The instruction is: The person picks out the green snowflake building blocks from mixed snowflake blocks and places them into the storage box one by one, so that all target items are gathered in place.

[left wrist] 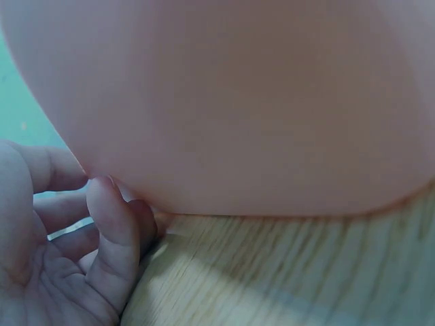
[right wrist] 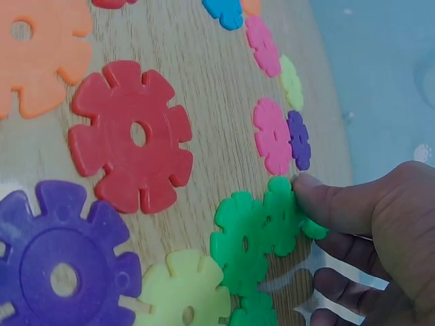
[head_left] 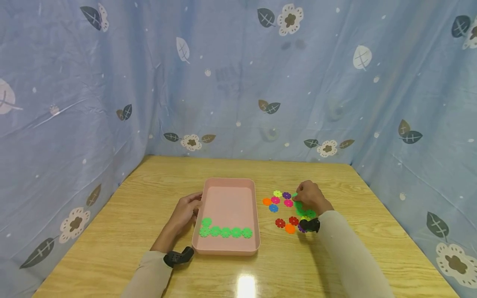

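A pink tray (head_left: 229, 207) holds a row of several green notched plastic discs (head_left: 225, 232) along its near end, with another green disc (head_left: 206, 222) above the row's left end. My left hand (head_left: 186, 210) grips the tray's left wall; in the left wrist view its thumb (left wrist: 112, 217) and bent fingers meet at the tray's edge. Right of the tray, my right hand (head_left: 312, 196) pinches a green notched disc (right wrist: 314, 229) between thumb and fingers, mostly hidden by them. More green discs (right wrist: 246, 243) lie just beside the fingertips.
Loose notched discs lie between tray and right hand: red (head_left: 280, 223), orange (head_left: 290, 229), blue (head_left: 273, 208), pink (head_left: 288, 203), yellow (head_left: 277, 193) and purple (head_left: 286, 195). Under the right wrist, a purple disc (right wrist: 64, 278) is partly covered. A blue patterned curtain (head_left: 238, 82) encloses the wooden table (head_left: 167, 174).
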`<state>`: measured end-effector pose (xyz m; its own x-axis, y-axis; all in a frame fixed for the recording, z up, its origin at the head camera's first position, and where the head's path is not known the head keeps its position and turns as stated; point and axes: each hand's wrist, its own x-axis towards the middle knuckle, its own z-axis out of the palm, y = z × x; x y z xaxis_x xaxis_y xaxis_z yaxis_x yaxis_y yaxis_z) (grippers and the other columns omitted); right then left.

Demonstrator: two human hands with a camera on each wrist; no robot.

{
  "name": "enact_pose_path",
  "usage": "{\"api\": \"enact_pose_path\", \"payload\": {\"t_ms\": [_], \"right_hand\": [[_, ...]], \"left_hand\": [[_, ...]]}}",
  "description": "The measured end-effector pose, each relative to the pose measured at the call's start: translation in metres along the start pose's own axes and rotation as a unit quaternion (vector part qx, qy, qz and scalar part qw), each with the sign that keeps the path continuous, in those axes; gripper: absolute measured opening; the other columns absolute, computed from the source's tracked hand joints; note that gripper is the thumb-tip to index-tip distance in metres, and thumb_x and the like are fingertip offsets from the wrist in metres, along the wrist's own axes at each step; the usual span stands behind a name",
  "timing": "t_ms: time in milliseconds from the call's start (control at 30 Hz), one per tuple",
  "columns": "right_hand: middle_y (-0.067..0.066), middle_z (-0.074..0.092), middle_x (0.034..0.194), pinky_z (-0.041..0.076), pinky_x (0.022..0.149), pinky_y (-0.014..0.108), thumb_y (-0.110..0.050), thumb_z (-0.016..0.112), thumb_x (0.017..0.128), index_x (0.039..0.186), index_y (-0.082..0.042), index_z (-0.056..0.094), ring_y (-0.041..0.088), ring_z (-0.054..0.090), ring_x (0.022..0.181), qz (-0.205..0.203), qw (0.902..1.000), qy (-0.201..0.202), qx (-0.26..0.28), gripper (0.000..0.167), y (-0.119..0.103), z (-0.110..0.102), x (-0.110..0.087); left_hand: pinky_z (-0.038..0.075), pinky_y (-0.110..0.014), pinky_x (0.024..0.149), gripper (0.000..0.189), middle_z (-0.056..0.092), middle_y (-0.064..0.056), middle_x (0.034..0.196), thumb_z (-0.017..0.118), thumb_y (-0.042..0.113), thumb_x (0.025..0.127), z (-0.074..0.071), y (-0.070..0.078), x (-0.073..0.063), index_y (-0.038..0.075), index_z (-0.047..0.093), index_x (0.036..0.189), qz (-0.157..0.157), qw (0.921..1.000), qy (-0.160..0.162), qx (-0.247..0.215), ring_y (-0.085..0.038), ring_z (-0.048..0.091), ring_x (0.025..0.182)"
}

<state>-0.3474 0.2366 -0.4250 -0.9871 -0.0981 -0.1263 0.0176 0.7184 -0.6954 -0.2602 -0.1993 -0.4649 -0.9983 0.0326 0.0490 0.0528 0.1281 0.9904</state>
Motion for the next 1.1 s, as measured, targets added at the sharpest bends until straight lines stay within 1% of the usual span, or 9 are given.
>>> {"api": "enact_pose_path", "payload": {"t_ms": [167,233,433,567,633,700,800,900,1100], "right_hand": [[0.006,0.042,0.072,0.045,0.053,0.030,-0.001,0.061,0.096,0.083,-0.002,0.053,0.020,0.043,0.059,-0.020,0.9998,0.003,-0.008,0.016,0.000,0.000,0.000],[0.007,0.043,0.073,0.044,0.055,0.031,-0.002,0.056,0.098,0.084,-0.002,0.054,0.020,0.042,0.061,-0.022,0.9996,0.008,-0.018,0.014,0.000,0.000,0.001],[0.008,0.046,0.074,0.039,0.061,0.033,0.000,0.048,0.093,0.080,-0.004,0.054,0.021,0.040,0.065,-0.041,0.9977,0.026,-0.048,0.015,-0.005,-0.006,0.003],[0.004,0.039,0.066,0.035,0.059,0.032,-0.001,0.046,0.090,0.071,-0.008,0.047,0.019,0.032,0.060,-0.055,0.9960,0.038,-0.059,0.020,-0.010,-0.010,0.006],[0.003,0.038,0.066,0.034,0.060,0.033,-0.003,0.045,0.091,0.072,-0.008,0.046,0.018,0.032,0.060,-0.065,0.9949,0.045,-0.063,0.021,-0.014,-0.011,0.007],[0.005,0.043,0.070,0.037,0.063,0.034,-0.005,0.046,0.094,0.076,-0.006,0.049,0.019,0.036,0.063,-0.074,0.9936,0.053,-0.066,0.018,-0.017,-0.012,0.008],[0.011,0.055,0.083,0.044,0.070,0.037,-0.007,0.049,0.100,0.090,0.000,0.056,0.023,0.047,0.071,-0.094,0.9907,0.068,-0.072,0.014,-0.024,-0.012,0.008],[0.018,0.062,0.093,0.053,0.074,0.041,-0.007,0.052,0.102,0.102,0.006,0.059,0.030,0.061,0.077,-0.109,0.9899,0.069,-0.058,0.014,-0.033,-0.012,0.007],[0.023,0.064,0.094,0.058,0.071,0.038,-0.005,0.053,0.103,0.111,0.009,0.057,0.042,0.068,0.086,-0.109,0.9926,0.053,-0.007,0.017,-0.042,-0.009,0.007]], "left_hand": [[0.054,-0.026,0.062,0.046,0.062,-0.020,0.133,0.050,0.012,0.102,0.000,-0.001,0.001,0.002,0.052,0.146,0.003,0.9999,0.005,0.014,-0.021,0.063,0.077],[0.054,-0.026,0.061,0.046,0.061,-0.020,0.133,0.050,0.013,0.102,-0.001,-0.001,0.001,0.002,0.052,0.146,0.004,0.9998,0.005,0.019,-0.020,0.062,0.077],[0.053,-0.025,0.060,0.047,0.060,-0.023,0.135,0.050,0.013,0.101,-0.001,-0.002,0.001,0.000,0.051,0.147,0.006,0.9998,0.002,0.020,-0.019,0.061,0.078],[0.051,-0.024,0.052,0.047,0.060,-0.023,0.134,0.050,0.013,0.101,-0.001,-0.002,0.001,0.001,0.050,0.147,0.000,1.0000,-0.002,0.009,-0.018,0.059,0.070],[0.051,-0.024,0.052,0.047,0.060,-0.022,0.134,0.050,0.013,0.102,-0.001,-0.001,0.001,0.002,0.051,0.147,-0.002,1.0000,-0.002,0.007,-0.018,0.059,0.070],[0.052,-0.024,0.056,0.047,0.061,-0.020,0.135,0.051,0.013,0.102,0.000,0.000,0.001,0.003,0.052,0.147,-0.002,1.0000,0.001,0.007,-0.018,0.061,0.074],[0.052,-0.024,0.056,0.047,0.060,-0.021,0.135,0.050,0.013,0.102,0.000,0.000,0.001,0.003,0.051,0.147,0.001,0.9999,0.000,0.012,-0.017,0.061,0.075],[0.050,-0.024,0.050,0.048,0.061,-0.022,0.133,0.050,0.013,0.102,0.000,0.000,0.000,0.003,0.050,0.148,0.001,1.0000,-0.005,0.007,-0.016,0.058,0.066],[0.049,-0.023,0.049,0.048,0.060,-0.022,0.134,0.050,0.012,0.101,-0.001,0.000,0.000,0.003,0.050,0.148,-0.003,1.0000,-0.007,0.001,-0.015,0.057,0.065]]}}
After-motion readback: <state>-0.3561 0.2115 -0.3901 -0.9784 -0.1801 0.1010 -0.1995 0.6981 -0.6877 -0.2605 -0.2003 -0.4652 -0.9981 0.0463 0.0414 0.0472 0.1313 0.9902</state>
